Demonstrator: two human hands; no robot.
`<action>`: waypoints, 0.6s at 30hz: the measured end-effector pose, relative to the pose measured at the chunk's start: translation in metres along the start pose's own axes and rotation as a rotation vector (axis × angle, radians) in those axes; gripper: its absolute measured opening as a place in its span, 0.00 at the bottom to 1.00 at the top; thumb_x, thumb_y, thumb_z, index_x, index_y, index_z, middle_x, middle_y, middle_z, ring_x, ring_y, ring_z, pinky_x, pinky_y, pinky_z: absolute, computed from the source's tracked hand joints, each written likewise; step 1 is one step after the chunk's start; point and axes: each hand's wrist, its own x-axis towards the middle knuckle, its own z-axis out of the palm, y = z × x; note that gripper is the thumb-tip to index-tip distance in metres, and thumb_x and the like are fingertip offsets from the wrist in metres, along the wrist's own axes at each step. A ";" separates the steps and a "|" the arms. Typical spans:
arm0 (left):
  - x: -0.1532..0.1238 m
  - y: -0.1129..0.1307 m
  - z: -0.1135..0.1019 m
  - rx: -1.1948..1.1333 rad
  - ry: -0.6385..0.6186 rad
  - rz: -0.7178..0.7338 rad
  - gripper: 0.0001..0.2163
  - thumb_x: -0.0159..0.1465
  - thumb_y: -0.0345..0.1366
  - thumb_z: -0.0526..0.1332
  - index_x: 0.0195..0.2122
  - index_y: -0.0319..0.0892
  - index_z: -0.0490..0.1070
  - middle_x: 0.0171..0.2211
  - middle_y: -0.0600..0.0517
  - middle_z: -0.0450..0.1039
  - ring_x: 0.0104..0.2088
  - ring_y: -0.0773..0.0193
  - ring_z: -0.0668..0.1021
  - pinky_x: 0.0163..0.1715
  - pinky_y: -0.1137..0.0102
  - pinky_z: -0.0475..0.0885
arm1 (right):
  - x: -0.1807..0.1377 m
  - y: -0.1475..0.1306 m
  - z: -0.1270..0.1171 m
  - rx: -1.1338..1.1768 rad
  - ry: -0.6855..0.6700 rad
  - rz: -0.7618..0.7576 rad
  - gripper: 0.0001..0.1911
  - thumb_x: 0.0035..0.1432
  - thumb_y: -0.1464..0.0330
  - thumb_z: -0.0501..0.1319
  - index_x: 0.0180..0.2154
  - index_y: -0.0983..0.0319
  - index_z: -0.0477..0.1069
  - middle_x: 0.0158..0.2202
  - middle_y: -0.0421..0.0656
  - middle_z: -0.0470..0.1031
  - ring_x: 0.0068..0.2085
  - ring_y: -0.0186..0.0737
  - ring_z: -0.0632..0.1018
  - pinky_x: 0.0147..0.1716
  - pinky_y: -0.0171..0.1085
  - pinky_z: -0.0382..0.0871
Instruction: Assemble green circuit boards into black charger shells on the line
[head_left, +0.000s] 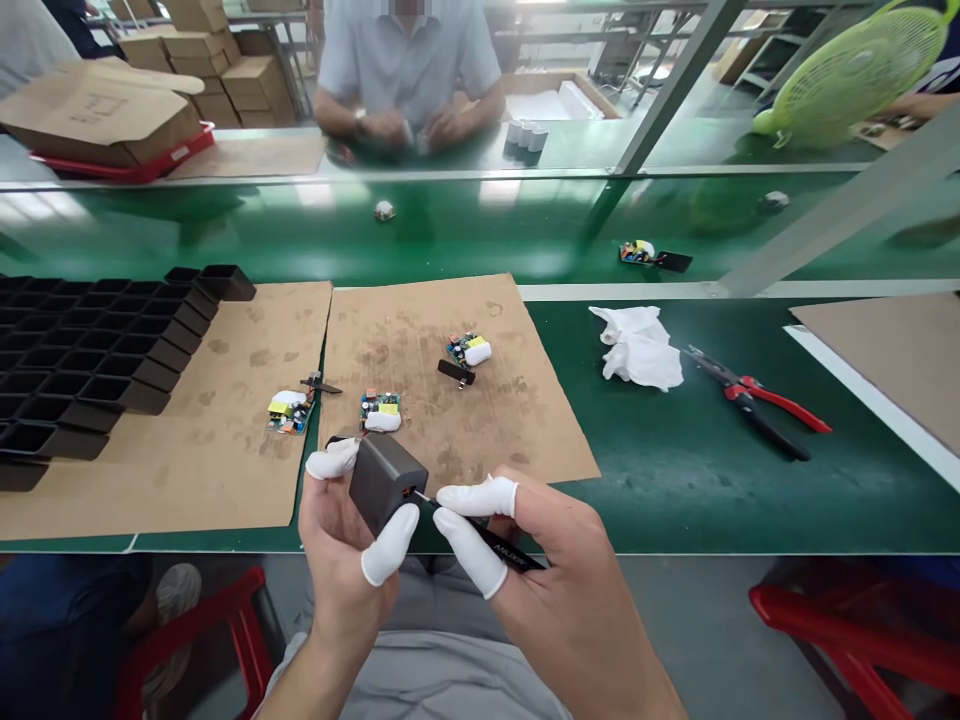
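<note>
My left hand (341, 565), with white finger cots on its fingertips, grips a black plastic housing (384, 478) above the bench's front edge. Between the cotted thumb and finger of my right hand (574, 555) is a pair of black tweezers (511, 550) with lettering on the side. Their thin tip meets a small opening at the housing's lower right corner, where a bit of orange shows; how deep it reaches is hidden. Just behind the housing lies a circuit board (380, 412). Another circuit board (471, 350) with a black end piece (456, 372) rests farther back on the cardboard (420, 310).
Rows of black housings (97, 350) stand at left, near a third circuit board (289, 410). Right are a crumpled white cloth (639, 345) and red-black pliers (757, 400). A green conveyor belt (300, 235) runs behind, crossed by a metal post (847, 210). A co-worker (409, 70) sits opposite.
</note>
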 end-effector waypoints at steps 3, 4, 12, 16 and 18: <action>0.001 -0.002 -0.004 0.084 -0.033 0.172 0.31 0.48 0.36 0.86 0.50 0.47 0.74 0.52 0.50 0.73 0.56 0.57 0.78 0.60 0.67 0.75 | -0.001 -0.001 0.001 -0.005 -0.009 0.005 0.08 0.72 0.72 0.65 0.39 0.57 0.83 0.30 0.35 0.76 0.29 0.31 0.72 0.29 0.31 0.64; 0.001 -0.001 -0.004 0.113 -0.049 0.225 0.31 0.49 0.36 0.85 0.50 0.47 0.74 0.53 0.50 0.72 0.58 0.57 0.78 0.60 0.67 0.75 | -0.001 -0.002 0.001 -0.012 -0.007 0.007 0.09 0.72 0.72 0.65 0.39 0.57 0.83 0.30 0.36 0.76 0.29 0.31 0.72 0.29 0.31 0.64; 0.002 0.009 0.000 0.259 -0.111 0.507 0.30 0.48 0.29 0.85 0.48 0.44 0.73 0.51 0.48 0.73 0.59 0.53 0.81 0.54 0.66 0.83 | 0.001 -0.001 0.001 -0.083 -0.084 0.134 0.09 0.71 0.69 0.62 0.42 0.57 0.83 0.31 0.38 0.78 0.31 0.36 0.75 0.30 0.32 0.67; -0.001 -0.005 -0.009 0.311 -0.121 0.556 0.26 0.50 0.28 0.83 0.46 0.44 0.74 0.52 0.45 0.76 0.55 0.52 0.85 0.49 0.63 0.87 | 0.007 0.014 0.004 -0.077 -0.171 0.229 0.18 0.69 0.66 0.61 0.55 0.57 0.83 0.35 0.42 0.83 0.36 0.42 0.81 0.37 0.35 0.76; 0.001 -0.013 -0.011 0.333 -0.053 0.559 0.23 0.51 0.33 0.82 0.44 0.46 0.74 0.53 0.44 0.78 0.56 0.48 0.85 0.47 0.59 0.89 | 0.008 0.025 0.007 0.035 -0.239 0.254 0.19 0.68 0.64 0.62 0.57 0.56 0.84 0.40 0.45 0.86 0.42 0.47 0.85 0.46 0.39 0.80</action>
